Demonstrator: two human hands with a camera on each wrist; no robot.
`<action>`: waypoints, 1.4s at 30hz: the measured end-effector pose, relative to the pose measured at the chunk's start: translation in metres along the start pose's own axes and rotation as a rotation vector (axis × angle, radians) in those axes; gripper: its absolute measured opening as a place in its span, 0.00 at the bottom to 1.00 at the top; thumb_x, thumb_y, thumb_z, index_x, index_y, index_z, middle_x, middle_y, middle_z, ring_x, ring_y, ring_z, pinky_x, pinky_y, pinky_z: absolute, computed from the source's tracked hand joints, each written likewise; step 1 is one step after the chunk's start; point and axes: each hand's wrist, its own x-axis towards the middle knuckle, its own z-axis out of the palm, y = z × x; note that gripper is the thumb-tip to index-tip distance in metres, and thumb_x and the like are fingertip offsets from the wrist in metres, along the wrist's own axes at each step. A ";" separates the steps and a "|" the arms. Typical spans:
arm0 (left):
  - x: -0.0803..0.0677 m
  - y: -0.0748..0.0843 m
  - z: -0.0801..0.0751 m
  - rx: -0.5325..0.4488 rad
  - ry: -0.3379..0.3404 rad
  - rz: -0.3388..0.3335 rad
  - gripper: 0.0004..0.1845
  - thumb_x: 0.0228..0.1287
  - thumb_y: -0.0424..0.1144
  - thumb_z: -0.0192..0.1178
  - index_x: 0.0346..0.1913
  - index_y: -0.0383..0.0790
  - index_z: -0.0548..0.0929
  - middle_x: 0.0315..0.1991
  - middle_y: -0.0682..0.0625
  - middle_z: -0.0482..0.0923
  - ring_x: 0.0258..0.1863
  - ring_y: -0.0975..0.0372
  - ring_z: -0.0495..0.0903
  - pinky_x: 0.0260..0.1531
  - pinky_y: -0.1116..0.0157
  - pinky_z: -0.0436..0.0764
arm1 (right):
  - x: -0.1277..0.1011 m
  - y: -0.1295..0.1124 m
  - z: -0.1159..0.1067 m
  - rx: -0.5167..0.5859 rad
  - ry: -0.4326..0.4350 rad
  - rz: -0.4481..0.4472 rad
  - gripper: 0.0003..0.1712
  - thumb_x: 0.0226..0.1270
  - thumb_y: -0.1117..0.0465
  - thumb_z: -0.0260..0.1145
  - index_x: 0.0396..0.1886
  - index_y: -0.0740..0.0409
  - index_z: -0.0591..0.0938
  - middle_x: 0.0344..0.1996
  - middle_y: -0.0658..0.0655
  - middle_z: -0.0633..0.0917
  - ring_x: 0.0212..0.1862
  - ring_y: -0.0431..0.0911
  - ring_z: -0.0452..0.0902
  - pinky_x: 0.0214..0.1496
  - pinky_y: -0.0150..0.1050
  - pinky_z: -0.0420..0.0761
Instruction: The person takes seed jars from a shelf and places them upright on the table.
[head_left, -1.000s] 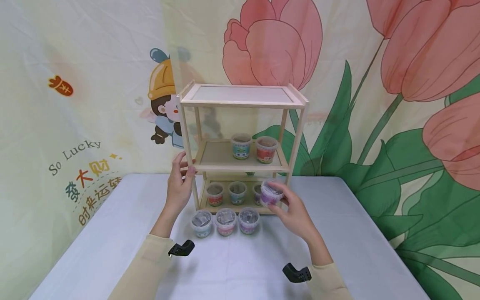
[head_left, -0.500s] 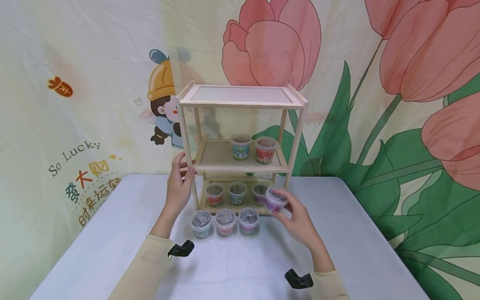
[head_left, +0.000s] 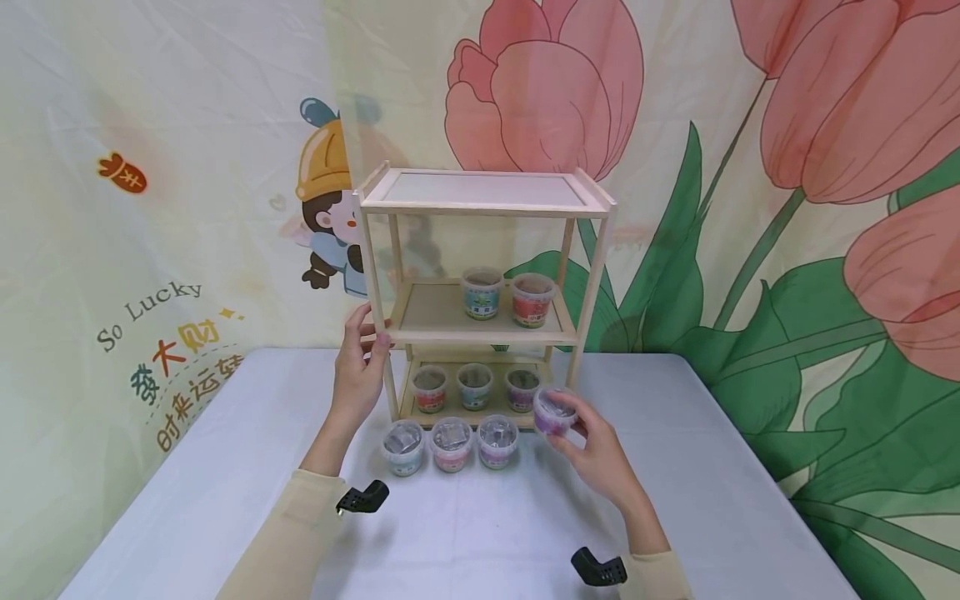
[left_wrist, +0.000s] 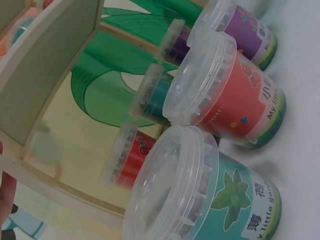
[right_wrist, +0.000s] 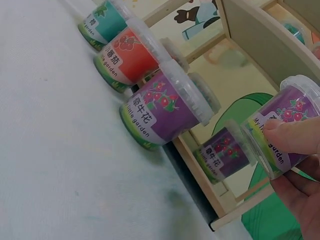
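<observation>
My right hand [head_left: 600,448] grips a purple-labelled plastic tub [head_left: 555,411] with a clear lid, just in front of the shelf's lower right corner. In the right wrist view the thumb lies across the tub's label. The left hand [head_left: 358,367] holds the left front post of the wooden shelf [head_left: 483,337] at middle-tier height. On the table before the shelf stand a teal tub [head_left: 403,450], a red tub [head_left: 452,446] and a purple tub [head_left: 498,443] in a row. The bottom tier bears a red tub [head_left: 431,390], a teal one and a purple tub [right_wrist: 225,152].
On the middle tier, a teal tub [head_left: 482,293] and a red tub [head_left: 532,300] stand toward the right. The shelf's top tier [head_left: 483,190] is a framed board. A white cloth covers the table [head_left: 675,467], and a printed curtain [head_left: 247,167] hangs behind.
The right hand has drawn the purple tub back toward the person and slightly right and down, uncovering the purple tub on the bottom tier. My left hand has stayed at the post.
</observation>
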 end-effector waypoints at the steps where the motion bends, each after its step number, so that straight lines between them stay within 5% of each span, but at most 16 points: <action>1: 0.000 0.000 0.000 -0.002 -0.001 0.001 0.30 0.84 0.33 0.52 0.82 0.41 0.57 0.63 0.32 0.75 0.56 0.34 0.80 0.55 0.47 0.77 | -0.001 0.001 0.000 0.000 0.003 0.004 0.40 0.66 0.76 0.74 0.74 0.47 0.76 0.73 0.62 0.75 0.72 0.60 0.75 0.69 0.49 0.78; 17: 0.001 0.003 0.001 0.020 0.006 0.004 0.29 0.84 0.33 0.53 0.81 0.41 0.59 0.62 0.33 0.76 0.55 0.37 0.82 0.49 0.70 0.75 | -0.007 0.017 0.009 0.050 0.000 0.070 0.38 0.65 0.75 0.75 0.73 0.48 0.76 0.73 0.63 0.75 0.71 0.60 0.76 0.70 0.51 0.77; 28: 0.009 -0.034 0.003 0.035 0.039 0.011 0.30 0.85 0.38 0.53 0.82 0.53 0.58 0.62 0.40 0.79 0.52 0.42 0.83 0.48 0.67 0.76 | -0.008 0.025 0.017 0.080 -0.026 0.099 0.39 0.64 0.77 0.74 0.73 0.50 0.76 0.73 0.63 0.75 0.71 0.61 0.75 0.70 0.49 0.77; 38: 0.009 -0.039 0.002 0.015 0.019 0.022 0.30 0.85 0.41 0.53 0.82 0.56 0.59 0.62 0.42 0.79 0.52 0.42 0.83 0.49 0.65 0.78 | -0.010 0.034 0.024 0.092 -0.044 0.187 0.39 0.64 0.76 0.74 0.72 0.46 0.78 0.73 0.61 0.76 0.73 0.59 0.73 0.72 0.50 0.75; 42: 0.009 -0.039 0.002 0.027 0.022 0.025 0.30 0.85 0.41 0.53 0.83 0.56 0.58 0.62 0.42 0.79 0.49 0.53 0.83 0.48 0.68 0.78 | -0.011 0.035 0.027 0.081 -0.042 0.219 0.39 0.64 0.76 0.75 0.71 0.44 0.79 0.73 0.60 0.76 0.74 0.59 0.73 0.72 0.53 0.75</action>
